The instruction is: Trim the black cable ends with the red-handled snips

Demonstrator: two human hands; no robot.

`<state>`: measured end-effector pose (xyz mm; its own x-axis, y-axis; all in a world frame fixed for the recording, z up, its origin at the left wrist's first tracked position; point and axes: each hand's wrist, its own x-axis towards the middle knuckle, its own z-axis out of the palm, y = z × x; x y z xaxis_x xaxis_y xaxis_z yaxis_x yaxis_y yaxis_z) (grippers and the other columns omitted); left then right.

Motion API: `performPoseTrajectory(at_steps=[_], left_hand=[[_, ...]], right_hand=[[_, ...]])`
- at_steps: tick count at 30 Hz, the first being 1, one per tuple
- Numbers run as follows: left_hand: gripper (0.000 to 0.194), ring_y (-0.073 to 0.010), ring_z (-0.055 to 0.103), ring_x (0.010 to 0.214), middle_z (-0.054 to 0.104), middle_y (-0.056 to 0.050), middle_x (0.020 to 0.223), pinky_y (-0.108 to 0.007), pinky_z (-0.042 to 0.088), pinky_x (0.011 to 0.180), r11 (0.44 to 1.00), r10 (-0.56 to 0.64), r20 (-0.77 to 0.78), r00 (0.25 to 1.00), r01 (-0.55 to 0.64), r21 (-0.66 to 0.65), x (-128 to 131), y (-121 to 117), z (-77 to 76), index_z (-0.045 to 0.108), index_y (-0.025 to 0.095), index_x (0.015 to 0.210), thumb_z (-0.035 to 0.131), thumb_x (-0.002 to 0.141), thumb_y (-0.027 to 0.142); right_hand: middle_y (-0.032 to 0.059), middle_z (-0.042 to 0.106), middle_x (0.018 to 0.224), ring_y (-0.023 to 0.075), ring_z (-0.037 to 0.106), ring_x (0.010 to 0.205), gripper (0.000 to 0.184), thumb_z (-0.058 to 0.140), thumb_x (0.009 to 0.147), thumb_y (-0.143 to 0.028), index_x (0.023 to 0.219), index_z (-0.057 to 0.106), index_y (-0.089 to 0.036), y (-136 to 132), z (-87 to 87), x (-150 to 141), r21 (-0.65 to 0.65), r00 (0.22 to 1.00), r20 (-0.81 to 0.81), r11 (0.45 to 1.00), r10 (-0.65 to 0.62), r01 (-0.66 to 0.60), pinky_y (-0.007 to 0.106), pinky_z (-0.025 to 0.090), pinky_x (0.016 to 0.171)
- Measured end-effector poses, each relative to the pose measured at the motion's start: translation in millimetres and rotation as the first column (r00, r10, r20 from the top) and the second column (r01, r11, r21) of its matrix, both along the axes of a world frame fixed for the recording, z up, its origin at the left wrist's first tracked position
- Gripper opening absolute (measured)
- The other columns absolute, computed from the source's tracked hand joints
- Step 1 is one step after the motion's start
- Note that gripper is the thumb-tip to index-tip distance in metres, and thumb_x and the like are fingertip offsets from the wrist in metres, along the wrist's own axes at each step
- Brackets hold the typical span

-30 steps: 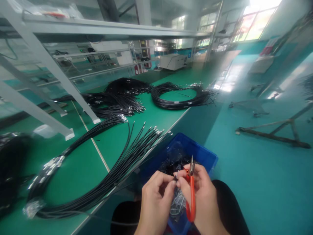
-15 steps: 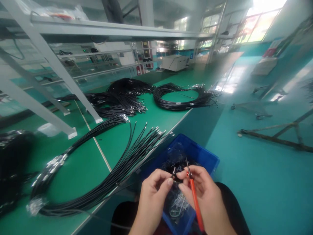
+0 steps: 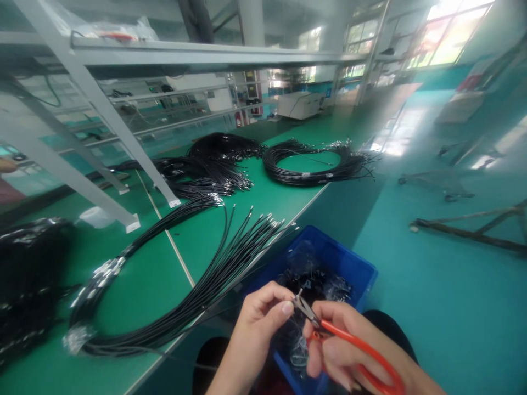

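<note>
My left hand [image 3: 263,315] pinches a thin black cable near its pale metal end between thumb and fingertips. Red-handled scissors [image 3: 362,348] are in my right hand [image 3: 335,334], with the fingers curled about the handles. Their short metal blades point up and left and meet the cable end beside my left fingertips. Whether the blades are parted around it is hard to make out. Below both hands stands a blue bin [image 3: 362,269] holding clear plastic bags and dark pieces. A loose bundle of black cables [image 3: 181,312] with silvery ends curves over the green table to the left.
Coiled black cables [image 3: 302,178] lie farther along the green table [image 3: 144,296], with more cable heaps [image 3: 222,145] behind. Metal shelf legs [image 3: 123,134] stand on the tabletop. A dark pile [image 3: 31,274] sits at far left. A wheeled frame [image 3: 469,236] stands on the floor at right.
My right hand has swung the scissors from nearly upright to a leftward slant, bringing their blades to the cable end. My left hand keeps its pinch. The view has shifted slightly.
</note>
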<state>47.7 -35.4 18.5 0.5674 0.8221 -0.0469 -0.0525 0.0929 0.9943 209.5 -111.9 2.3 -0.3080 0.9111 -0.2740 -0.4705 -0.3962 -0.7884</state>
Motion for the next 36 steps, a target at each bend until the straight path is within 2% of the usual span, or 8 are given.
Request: performPoseTrajectory(at_steps=[8,18,23,25,27,29,32,36], left_hand=[[0.012,-0.0151,0.053,0.073,0.057,-0.001,0.077,-0.025,0.040,0.070,0.993,0.004,-0.041,0.999,0.001,0.116,-1.5,0.4,-1.1,0.065,0.016,0.077,0.058,0.084,0.024],[0.013,-0.0163,0.052,0.074,0.056,-0.002,0.077,-0.026,0.040,0.070,0.973,0.019,-0.042,0.999,-0.008,0.232,-5.4,3.9,-4.1,0.063,0.018,0.076,0.056,0.085,0.023],[0.012,-0.0148,0.050,0.073,0.055,-0.001,0.078,-0.024,0.038,0.068,0.974,0.023,-0.071,0.997,-0.006,0.228,-4.6,5.1,-5.1,0.064,0.018,0.078,0.055,0.085,0.023],[0.012,-0.0142,0.048,0.071,0.054,0.000,0.076,-0.023,0.037,0.067,0.978,0.029,-0.086,0.996,-0.011,0.207,-4.7,5.8,-5.0,0.064,0.018,0.079,0.055,0.085,0.024],[0.013,-0.0138,0.047,0.069,0.053,0.000,0.075,-0.023,0.036,0.065,0.983,0.036,-0.088,0.995,-0.019,0.182,-5.2,5.9,-4.6,0.063,0.018,0.078,0.056,0.085,0.025],[0.014,-0.0139,0.046,0.069,0.052,0.000,0.074,-0.023,0.035,0.065,0.988,0.032,-0.082,0.996,-0.019,0.154,-5.5,5.0,-3.9,0.063,0.017,0.077,0.056,0.084,0.026],[0.015,-0.0138,0.044,0.067,0.053,0.000,0.072,-0.023,0.034,0.063,0.995,-0.003,-0.061,0.998,0.009,0.099,-4.4,1.6,-2.4,0.063,0.016,0.076,0.057,0.083,0.028],[0.016,-0.0123,0.041,0.064,0.050,0.001,0.067,-0.022,0.032,0.061,0.999,-0.029,-0.026,0.999,0.030,0.043,-0.2,-4.1,-0.9,0.061,0.015,0.071,0.061,0.081,0.028]], right_hand=[[0.0080,0.072,0.071,0.0040,0.046,0.039,0.028,0.065,0.066,-0.024,0.089,0.055,-0.013,7.5,21.2,7.1,-0.050,0.998,0.038,0.997,0.059,-0.057,0.016,0.027,0.039],[0.0068,0.071,0.067,0.0023,0.043,0.035,0.029,0.070,0.065,-0.028,0.085,0.053,-0.014,14.1,23.8,7.7,-0.054,0.994,0.059,0.995,0.087,-0.084,0.014,0.027,0.036],[-0.0009,0.066,0.056,0.0019,0.038,0.029,0.013,0.060,0.068,-0.017,0.079,0.052,-0.018,13.3,30.5,5.8,-0.083,0.938,0.329,0.993,0.107,-0.085,0.013,0.024,0.031],[-0.0054,0.062,0.053,0.0027,0.039,0.032,0.015,0.057,0.066,-0.010,0.077,0.053,-0.019,11.3,28.4,5.3,-0.063,0.902,0.425,0.996,0.080,-0.059,0.014,0.027,0.034],[-0.0081,0.056,0.052,0.0046,0.042,0.039,0.020,0.058,0.062,-0.006,0.076,0.055,-0.019,9.8,22.5,4.5,0.005,0.903,0.430,1.000,0.000,-0.002,0.016,0.032,0.041],[-0.0073,0.056,0.055,0.0078,0.048,0.048,0.023,0.063,0.059,-0.006,0.076,0.057,-0.019,10.2,15.9,2.4,0.105,0.908,0.382,0.984,-0.174,0.145,0.020,0.036,0.047],[-0.0017,0.066,0.069,0.0137,0.058,0.061,0.029,0.070,0.060,-0.012,0.084,0.056,-0.021,14.8,12.9,-5.0,0.253,0.803,0.327,0.865,-0.498,0.434,0.026,0.044,0.058],[-0.0014,0.066,0.080,0.0136,0.059,0.069,0.031,0.071,0.066,-0.016,0.090,0.054,-0.024,23.5,19.0,-21.7,0.343,0.698,0.253,0.736,-0.670,0.583,0.025,0.047,0.065]])
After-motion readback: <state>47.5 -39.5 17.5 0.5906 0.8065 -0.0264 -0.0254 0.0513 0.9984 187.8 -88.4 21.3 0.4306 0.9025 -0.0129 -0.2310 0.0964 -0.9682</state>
